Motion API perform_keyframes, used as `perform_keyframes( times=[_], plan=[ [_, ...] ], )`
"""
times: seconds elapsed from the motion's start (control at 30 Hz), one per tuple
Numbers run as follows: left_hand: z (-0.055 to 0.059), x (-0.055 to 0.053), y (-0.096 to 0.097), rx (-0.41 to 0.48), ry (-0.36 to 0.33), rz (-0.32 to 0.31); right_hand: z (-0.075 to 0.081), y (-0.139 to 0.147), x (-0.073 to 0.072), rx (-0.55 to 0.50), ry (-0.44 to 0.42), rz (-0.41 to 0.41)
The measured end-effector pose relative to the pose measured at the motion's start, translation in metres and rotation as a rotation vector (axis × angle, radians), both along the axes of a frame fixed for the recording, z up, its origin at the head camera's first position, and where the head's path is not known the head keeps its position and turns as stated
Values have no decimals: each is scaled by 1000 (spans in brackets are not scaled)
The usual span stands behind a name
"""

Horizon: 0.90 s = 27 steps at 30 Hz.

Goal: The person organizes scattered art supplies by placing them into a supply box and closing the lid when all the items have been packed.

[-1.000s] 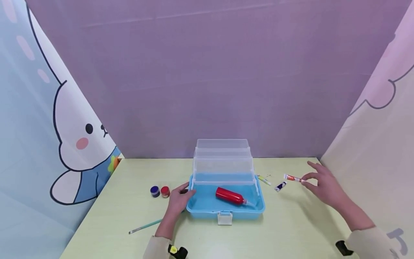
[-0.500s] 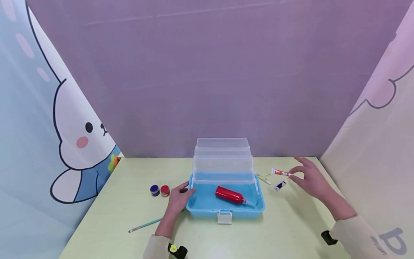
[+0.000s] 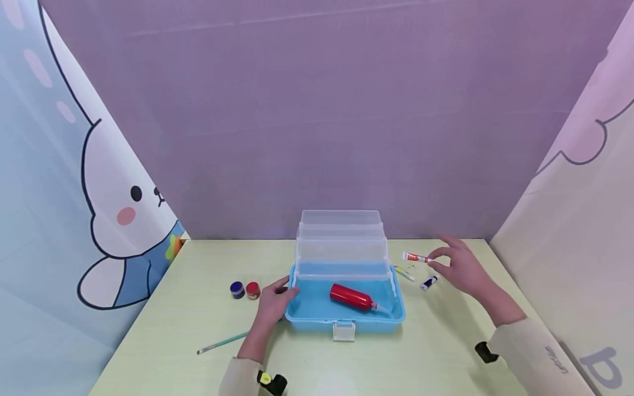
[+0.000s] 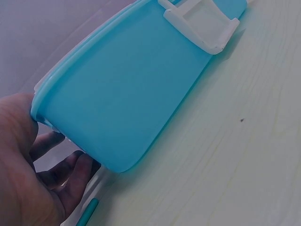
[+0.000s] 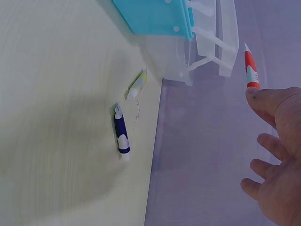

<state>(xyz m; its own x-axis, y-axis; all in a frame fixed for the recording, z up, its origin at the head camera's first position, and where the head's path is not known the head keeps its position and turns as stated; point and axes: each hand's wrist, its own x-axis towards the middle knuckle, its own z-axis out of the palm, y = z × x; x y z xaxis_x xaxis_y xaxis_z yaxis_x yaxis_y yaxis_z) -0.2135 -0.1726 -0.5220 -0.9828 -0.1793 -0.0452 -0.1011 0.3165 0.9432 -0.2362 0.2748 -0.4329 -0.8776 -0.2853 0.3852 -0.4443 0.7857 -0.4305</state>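
In the head view, my left hand [image 3: 271,305] grips the left side of a light blue plastic toolbox [image 3: 312,308], thumb over its rim and fingers along the outer wall. The box's clear lid [image 3: 342,250] stands raised, and a red squeeze bottle [image 3: 350,297] lies inside. Off to the right, my right hand [image 3: 463,268] pinches a small red-and-white paint tube [image 3: 415,257] at one end between thumb and index finger, above the table. Beneath it lie a dark blue paint tube [image 5: 121,129] and a yellow one [image 5: 137,85], both clear in the right wrist view.
Two small paint jars, one blue [image 3: 237,290] and one red [image 3: 253,291], stand left of the box. A teal paintbrush [image 3: 223,343] lies in front of them, partly hidden by the left arm. A purple cloth [image 3: 342,121] hangs behind the table [image 3: 317,363].
My right hand has moved left, carrying the red-and-white paint tube toward the toolbox. My left hand has stayed on the box's side.
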Motion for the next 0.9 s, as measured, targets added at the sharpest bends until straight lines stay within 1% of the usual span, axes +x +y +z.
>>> perform_keyframes(
  times=[0.33,0.53,0.73,0.9],
  plan=[
    [1,1,0,10,-21,5,7,-13,-4,5,-67,-18],
    [0,0,-1,13,-29,10,11,-22,-7,5,-105,-15],
    [1,1,0,14,-31,10,13,-31,-11,0,-109,4],
    [1,1,0,12,-36,7,11,-37,-13,-3,-130,-5]
  ],
)
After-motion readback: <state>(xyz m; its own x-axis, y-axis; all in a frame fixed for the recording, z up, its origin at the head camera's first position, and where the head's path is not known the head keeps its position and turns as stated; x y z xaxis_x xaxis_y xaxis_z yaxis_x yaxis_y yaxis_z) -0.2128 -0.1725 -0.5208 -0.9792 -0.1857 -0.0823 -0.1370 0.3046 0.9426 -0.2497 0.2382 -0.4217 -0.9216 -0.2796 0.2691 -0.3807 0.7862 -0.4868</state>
